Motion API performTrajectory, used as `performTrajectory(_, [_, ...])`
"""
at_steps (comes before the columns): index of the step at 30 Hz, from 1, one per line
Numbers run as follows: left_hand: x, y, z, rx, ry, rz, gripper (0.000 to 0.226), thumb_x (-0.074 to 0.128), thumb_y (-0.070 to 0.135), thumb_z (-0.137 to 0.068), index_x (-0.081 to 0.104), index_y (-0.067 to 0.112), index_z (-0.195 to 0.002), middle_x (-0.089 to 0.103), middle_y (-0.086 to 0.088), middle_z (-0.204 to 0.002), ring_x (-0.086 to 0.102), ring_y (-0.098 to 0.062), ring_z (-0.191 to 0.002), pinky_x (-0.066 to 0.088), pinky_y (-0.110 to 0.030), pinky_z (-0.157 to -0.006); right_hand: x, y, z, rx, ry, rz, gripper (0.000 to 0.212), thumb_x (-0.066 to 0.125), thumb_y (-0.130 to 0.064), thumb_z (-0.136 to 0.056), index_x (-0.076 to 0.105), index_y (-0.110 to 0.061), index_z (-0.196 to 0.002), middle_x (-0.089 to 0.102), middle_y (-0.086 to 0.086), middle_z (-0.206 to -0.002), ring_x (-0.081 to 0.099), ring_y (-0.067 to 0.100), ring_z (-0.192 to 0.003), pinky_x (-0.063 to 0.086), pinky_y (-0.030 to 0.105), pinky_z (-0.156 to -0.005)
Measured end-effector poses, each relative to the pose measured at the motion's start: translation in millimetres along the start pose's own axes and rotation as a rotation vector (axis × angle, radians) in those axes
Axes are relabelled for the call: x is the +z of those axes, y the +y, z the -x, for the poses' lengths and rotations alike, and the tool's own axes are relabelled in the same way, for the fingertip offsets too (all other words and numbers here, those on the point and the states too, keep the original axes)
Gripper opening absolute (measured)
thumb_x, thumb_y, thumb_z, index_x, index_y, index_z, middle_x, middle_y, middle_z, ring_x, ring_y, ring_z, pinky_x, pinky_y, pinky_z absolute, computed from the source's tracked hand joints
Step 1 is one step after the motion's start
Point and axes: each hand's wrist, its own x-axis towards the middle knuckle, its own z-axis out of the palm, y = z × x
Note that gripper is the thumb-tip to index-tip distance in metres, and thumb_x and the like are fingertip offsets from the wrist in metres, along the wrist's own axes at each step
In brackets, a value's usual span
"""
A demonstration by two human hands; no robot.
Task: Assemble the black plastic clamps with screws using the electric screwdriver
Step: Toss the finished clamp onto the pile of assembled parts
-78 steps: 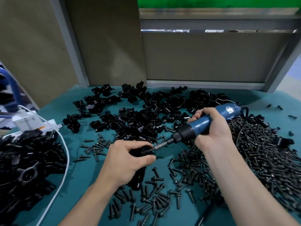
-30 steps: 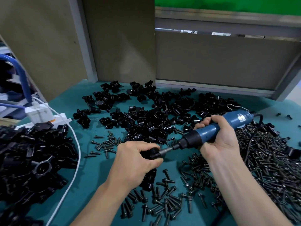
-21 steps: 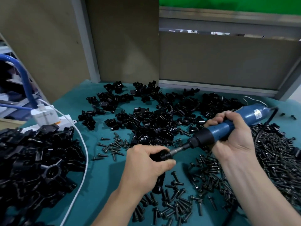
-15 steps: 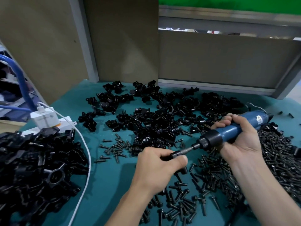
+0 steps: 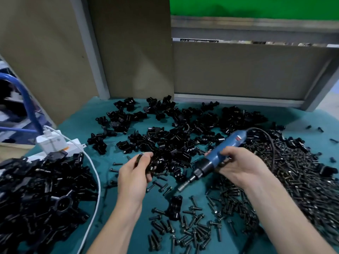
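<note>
The left hand (image 5: pixel 134 176) is curling its fingers around a small black clamp piece (image 5: pixel 140 159), pinching it at the near edge of the heap of loose clamp parts (image 5: pixel 176 138) that is covering the middle of the teal counter (image 5: pixel 80 123). The right hand (image 5: pixel 240 166) is gripping the blue electric screwdriver (image 5: pixel 221 153) around its body, with the bit (image 5: pixel 183 187) pointing down and to the left, just above the counter and apart from the left hand. One clamp (image 5: pixel 175 208) is lying on the counter below the bit, among scattered screws (image 5: pixel 192 226). A larger mound of screws (image 5: pixel 297 180) is lying to the right, under the tool's black cord (image 5: pixel 271 143). A pile of black clamps (image 5: pixel 40 198) is sitting on the left, with a white cable (image 5: pixel 95 180) running beside it.
</note>
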Motion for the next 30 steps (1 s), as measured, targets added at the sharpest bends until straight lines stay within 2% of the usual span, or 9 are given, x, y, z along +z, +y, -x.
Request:
performTrajectory(4, [1.4,10.9,8.6,-0.01,-0.075,0.098,0.024,0.06,0.013,-0.1,0.079,0.026,-0.093,0.056,0.002,-0.07,0.049,-0.01,-0.06,0.038,-0.024,-0.055,1.8,22.5,-5.1,-0.079,0.087,0.378,0.047,0.076,0.001,-0.088,0.054,-0.001,-0.129,0.071,0.021,-0.108,0.075,0.032,-0.092,0.063,0.039,-0.068])
performTrajectory(7, [8.4,23.7,23.6,0.054,-0.07,-0.106,0.02,0.071,0.016,-0.089,0.074,0.036,-0.089,0.064,0.01,-0.072,0.058,-0.014,-0.071,0.044,-0.034,-0.071,-0.7,31.9,-4.8,-0.255,0.243,0.821,0.064,0.089,-0.038,-0.078,0.052,-0.018,-0.126,0.073,0.004,-0.1,0.075,0.022,-0.082,0.062,0.04,-0.073])
performTrajectory(9, [13.8,32.2,35.7,0.115,-0.052,-0.152,0.027,0.075,0.016,-0.086,0.072,0.041,-0.096,0.069,0.019,-0.077,0.061,-0.008,-0.071,0.048,-0.03,-0.069,6.5,34.8,0.6,-0.372,0.339,1.087,0.074,0.084,-0.055,-0.077,0.048,-0.021,-0.132,0.068,-0.001,-0.096,0.068,0.019,-0.077,0.055,0.036,-0.065])
performTrajectory(13, [14.4,44.7,51.9,0.209,0.017,-0.148,0.044,0.072,-0.005,-0.082,0.071,0.039,-0.087,0.068,0.027,-0.085,0.059,0.007,-0.068,0.045,-0.009,-0.056,36.8,39.9,32.0,-0.535,0.411,1.459,0.058,0.073,-0.047,-0.091,0.049,-0.022,-0.138,0.068,0.007,-0.094,0.058,0.021,-0.07,0.044,0.033,-0.065])
performTrajectory(16, [1.9,50.0,66.7,0.316,0.235,-0.145,0.055,0.068,-0.012,-0.082,0.069,0.043,-0.083,0.07,0.023,-0.093,0.064,0.008,-0.085,0.048,-0.009,-0.072,63.7,63.3,77.6,-0.657,0.016,1.295,0.026,0.066,-0.054,-0.092,0.07,-0.032,-0.107,0.076,-0.007,-0.079,0.068,0.007,-0.072,0.055,0.036,-0.068])
performTrajectory(19, [-13.7,54.2,87.7,0.44,0.302,-0.13,0.044,0.06,0.01,-0.094,0.069,0.048,-0.113,0.067,0.022,-0.124,0.06,0.001,-0.119,0.05,-0.029,-0.105,100.2,99.9,127.4,-0.357,-0.528,1.001,0.021,0.056,-0.056,-0.092,0.073,-0.048,-0.1,0.076,-0.025,-0.101,0.07,-0.007,-0.094,0.056,0.025,-0.076])
performTrajectory(23, [-56.1,50.5,109.6,0.421,0.094,-0.409,0.084,0.06,0.014,-0.094,0.024,0.062,-0.153,0.044,0.022,-0.157,0.044,-0.001,-0.143,0.041,-0.036,-0.118,138.3,129.7,131.8,-0.315,-0.522,0.859,0.031,0.056,-0.026,-0.106,0.079,-0.04,-0.091,0.079,-0.012,-0.089,0.075,0.003,-0.081,0.055,0.016,-0.061])
performTrajectory(27, [-118.2,50.9,110.1,0.372,0.436,-0.633,0.094,0.072,0.009,-0.084,0.028,0.04,-0.16,0.032,0.015,-0.167,0.032,-0.011,-0.151,0.025,-0.028,-0.125,189.7,167.3,118.0,-0.47,-0.629,1.159,0.021,0.071,-0.021,-0.094,0.078,-0.04,-0.088,0.078,-0.011,-0.087,0.072,0.009,-0.087,0.057,0.025,-0.079])
performTrajectory(30, [-159.4,55.1,101.2,0.283,0.626,-0.758,0.092,0.067,0.007,-0.085,0.023,0.025,-0.164,0.015,0.004,-0.174,0.013,-0.015,-0.158,0.008,-0.027,-0.127,235.2,203.4,105.7,-0.73,-0.649,1.411,0.027,0.073,-0.017,-0.087,0.079,-0.036,-0.107,0.078,-0.013,-0.1,0.064,0.004,-0.091,0.043,0.014,-0.085])
